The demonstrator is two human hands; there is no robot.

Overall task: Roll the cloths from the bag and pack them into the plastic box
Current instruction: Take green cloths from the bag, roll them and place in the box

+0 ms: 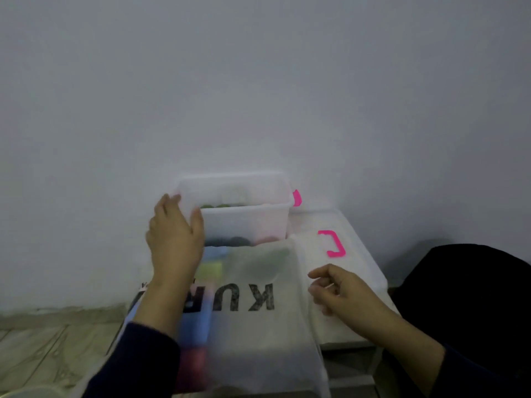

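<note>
We see the translucent bag (pixel 258 326), printed with dark letters and showing coloured cloths (pixel 211 271) through its side, lying in front of the plastic box (pixel 244 219) by the wall. Our left hand (pixel 175 234) grips the box's left corner, thumb on its front wall. Our right hand (pixel 339 288) hovers over the white lid (pixel 359 254), fingers loosely curled, holding nothing.

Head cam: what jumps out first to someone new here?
The bright pink handle on the white lid at right, and a matching pink clip on the clear plastic box against the wall. The left hand grips the box's near-left corner, and the right hand hovers loosely curled over the lid. In front lies a translucent bag with black lettering, colored cloths showing through.
</note>
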